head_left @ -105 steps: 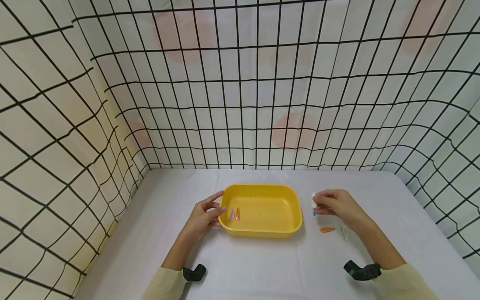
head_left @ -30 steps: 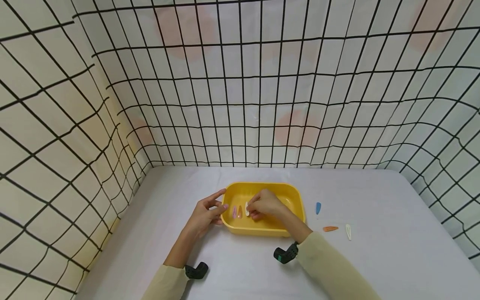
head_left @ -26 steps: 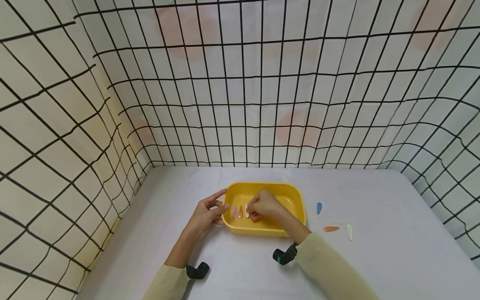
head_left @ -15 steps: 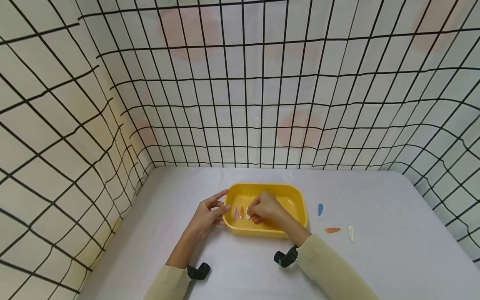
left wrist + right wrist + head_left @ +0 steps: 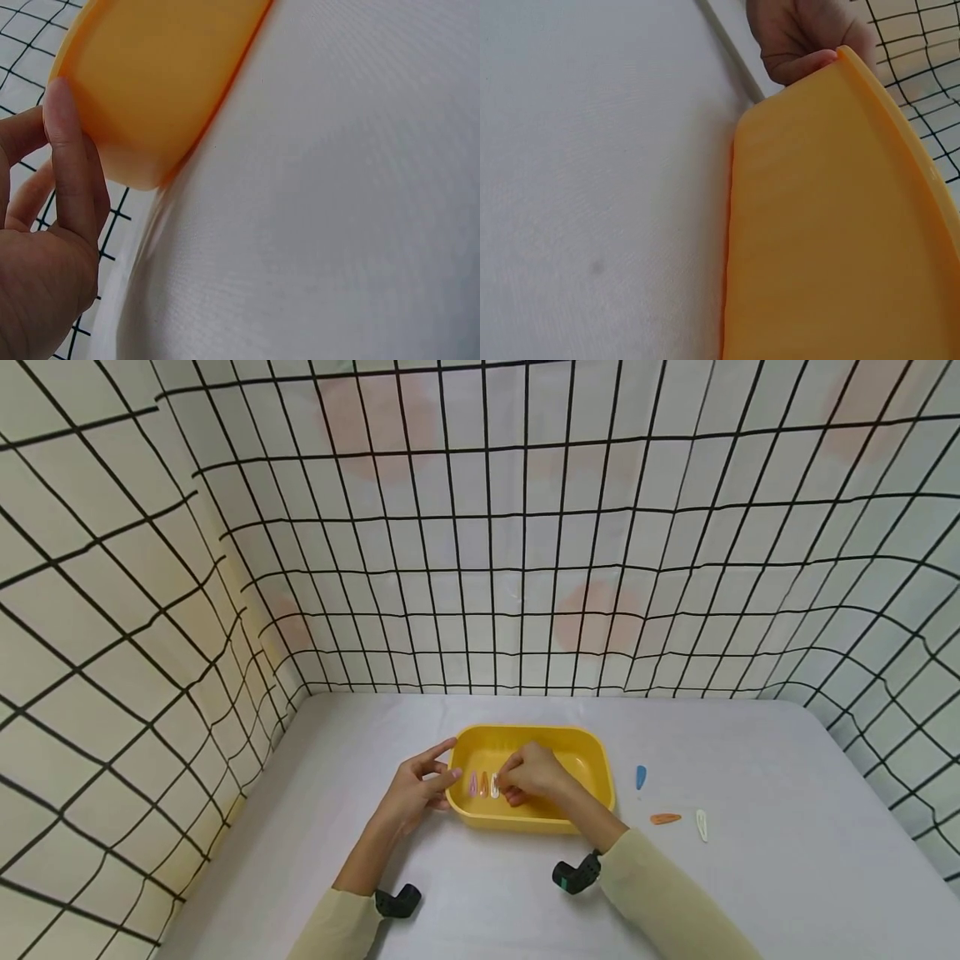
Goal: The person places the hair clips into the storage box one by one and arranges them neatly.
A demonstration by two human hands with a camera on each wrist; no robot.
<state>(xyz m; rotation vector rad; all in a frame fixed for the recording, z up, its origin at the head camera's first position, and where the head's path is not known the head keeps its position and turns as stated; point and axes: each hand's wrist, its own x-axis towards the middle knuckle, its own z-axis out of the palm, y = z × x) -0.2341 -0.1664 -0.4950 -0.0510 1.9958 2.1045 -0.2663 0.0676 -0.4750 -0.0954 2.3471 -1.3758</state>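
Observation:
My left hand [image 5: 412,789] holds the left end of a yellow plastic tray [image 5: 525,827], its thumb over the rim. In the left wrist view, the left hand [image 5: 56,202] touches the tray's end wall [image 5: 135,161]. Inside the tray, my right hand [image 5: 534,772] pinches a white hair clip [image 5: 495,786] near the floor; its fingertips are partly hidden. Left of that clip lie an orange hair clip [image 5: 484,785] and a pink hair clip [image 5: 473,784], all upright in a row. The right wrist view shows the tray's outer wall [image 5: 817,210] and a hand at its far end.
Right of the tray, a blue hair clip [image 5: 641,777], an orange hair clip [image 5: 665,818] and a white hair clip [image 5: 702,825] lie on the white tablecloth [image 5: 495,902]. A white wall with a black grid [image 5: 517,568] stands behind the table.
Since the earliest frame, my right hand has brought the white hair clip from the table's right side into the tray. Over the last second it moves only slightly. The left hand stays on the tray.

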